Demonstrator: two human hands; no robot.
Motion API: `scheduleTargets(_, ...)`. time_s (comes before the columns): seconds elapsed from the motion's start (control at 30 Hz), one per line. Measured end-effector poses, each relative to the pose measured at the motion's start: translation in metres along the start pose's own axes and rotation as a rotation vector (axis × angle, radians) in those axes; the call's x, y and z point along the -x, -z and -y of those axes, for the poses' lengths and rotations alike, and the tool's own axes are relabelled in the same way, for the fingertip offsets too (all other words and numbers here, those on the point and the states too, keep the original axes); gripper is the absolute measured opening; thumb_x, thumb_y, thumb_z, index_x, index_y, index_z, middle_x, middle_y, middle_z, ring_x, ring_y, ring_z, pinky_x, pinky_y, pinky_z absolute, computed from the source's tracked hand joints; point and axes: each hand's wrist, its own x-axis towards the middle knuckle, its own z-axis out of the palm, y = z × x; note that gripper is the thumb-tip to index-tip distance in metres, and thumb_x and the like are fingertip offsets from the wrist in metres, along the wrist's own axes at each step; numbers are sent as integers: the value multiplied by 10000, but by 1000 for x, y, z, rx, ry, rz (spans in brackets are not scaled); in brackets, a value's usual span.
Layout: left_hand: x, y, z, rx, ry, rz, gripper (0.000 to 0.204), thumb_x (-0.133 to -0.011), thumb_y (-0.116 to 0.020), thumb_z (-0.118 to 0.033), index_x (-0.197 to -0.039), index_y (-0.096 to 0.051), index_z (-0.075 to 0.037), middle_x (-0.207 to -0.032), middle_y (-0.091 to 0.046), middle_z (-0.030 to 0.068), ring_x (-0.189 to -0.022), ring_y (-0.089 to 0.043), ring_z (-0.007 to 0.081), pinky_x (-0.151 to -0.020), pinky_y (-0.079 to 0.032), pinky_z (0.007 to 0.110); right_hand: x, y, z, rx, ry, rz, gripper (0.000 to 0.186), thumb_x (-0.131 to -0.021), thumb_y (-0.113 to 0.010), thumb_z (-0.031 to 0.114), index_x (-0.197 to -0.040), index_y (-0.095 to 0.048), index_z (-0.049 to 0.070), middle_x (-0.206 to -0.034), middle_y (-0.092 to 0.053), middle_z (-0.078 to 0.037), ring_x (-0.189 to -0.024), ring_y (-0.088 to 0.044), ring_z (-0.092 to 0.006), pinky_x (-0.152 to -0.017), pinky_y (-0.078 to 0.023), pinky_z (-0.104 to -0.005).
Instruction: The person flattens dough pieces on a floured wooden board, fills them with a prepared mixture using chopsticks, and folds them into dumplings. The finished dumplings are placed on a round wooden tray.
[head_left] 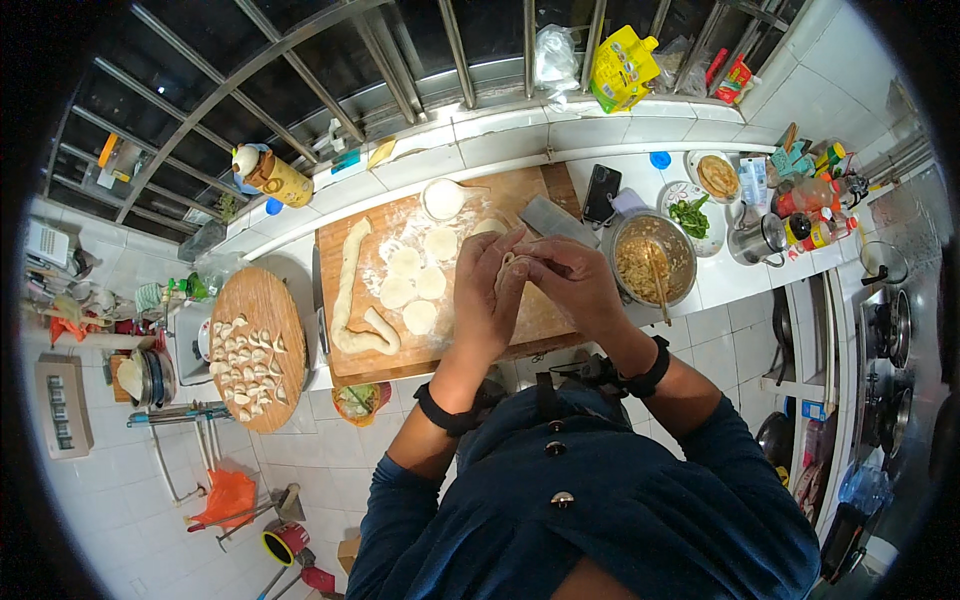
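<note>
Both my hands meet over the floured wooden board (340, 290), pinching a small pale dumpling (508, 262), mostly hidden by fingers. My left hand (482, 295) is closed around its left side; the fingertips of my right hand (580, 280) press its edge. Left of them, several round dough wrappers (419, 318) lie flat in loose flour. A long bent dough roll (350, 285) runs along the board's left side. At the back stands a bowl of white flour (442, 199). A metal bowl of minced filling (640, 288), with chopsticks (660, 276) in it, is right of my right hand.
On the left, a round wooden board (290, 330) carries several folded dumplings (248, 368). A knife (318, 290) lies by the board's left edge. Beyond the filling are a black phone (601, 193), a plate of green vegetables (690, 214), a glass jug (757, 240) and several bottles.
</note>
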Motion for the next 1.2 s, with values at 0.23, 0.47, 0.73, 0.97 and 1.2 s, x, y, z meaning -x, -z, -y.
scheduleTargets(0.23,8,6,-4,237,299,86,413,-968,-402,-288,-1220,-529,14,-977,-587,108,-835,-554,190,-720,-450,304,-1,-2,-4,-243,2,56,409,-846,-663,218,-1173,-543,4,-1019,-626,-120,-880,-614,-180,-764,-486,-265)
scheduleTargets(0.47,18,-20,7,872,489,-123,614,-983,-356,-414,-1386,-290,45,-1042,-571,94,-910,-556,130,-775,-469,250,6,-24,-10,-179,-181,130,486,-872,-625,311,-1212,-489,-9,-1068,-578,-118,-991,-553,-170,-844,-444,-282)
scheduleTargets(0.73,20,-11,5,526,361,-67,573,-992,-335,-387,-1360,-346,51,-1022,-573,90,-830,-544,121,-736,-449,230,0,-19,13,15,-236,151,441,-940,-489,372,-1130,-554,-20,-1042,-613,-185,-916,-617,-256,-784,-480,-325)
scheduleTargets(0.97,21,-7,-2,567,431,-103,447,-1001,-347,-274,-1306,-435,41,-989,-580,88,-806,-549,118,-702,-454,240,-8,-22,11,450,282,88,349,-960,-442,257,-1166,-579,11,-1191,-522,-184,-1121,-484,-255,-921,-388,-352)
scheduleTargets(1.2,28,-2,10,412,126,-90,306,-970,-369,-160,-1085,-560,50,-1284,-487,206,-1177,-483,313,-970,-386,366,-9,-31,-8,-137,38,200,443,-952,-457,293,-1316,-416,45,-1410,-305,-169,-1315,-294,-287,-1058,-257,-402)
